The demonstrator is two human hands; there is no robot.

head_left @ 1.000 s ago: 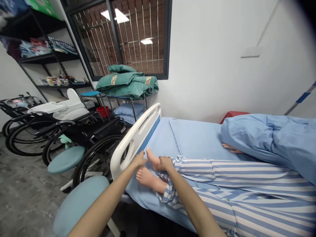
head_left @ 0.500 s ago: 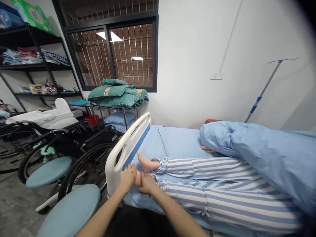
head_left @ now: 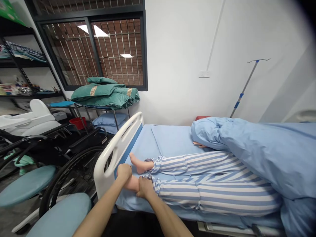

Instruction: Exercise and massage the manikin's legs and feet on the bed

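A figure in blue-and-white striped trousers (head_left: 212,194) lies on the bed, with both feet bare. My left hand (head_left: 124,172) is wrapped over the toe end of the nearer foot (head_left: 132,183), close to the footboard. Around the ankle of that same foot, just below the trouser cuff, my right hand (head_left: 145,187) is closed. Its fingers partly cover the ankle. The farther foot (head_left: 140,164) rests on the blue sheet (head_left: 170,138) with its toes up, untouched by either hand.
A white footboard (head_left: 103,164) stands at the bed's left end. A blue quilt (head_left: 251,148) covers the upper body. Left of the bed are a wheelchair (head_left: 74,164) and round stools (head_left: 64,217). An IV pole (head_left: 244,89) rises behind the bed.
The view has turned to the right, so the room shifts left in the picture. My hands stay on the foot and ankle, a little farther apart, with more of the foot showing between them.
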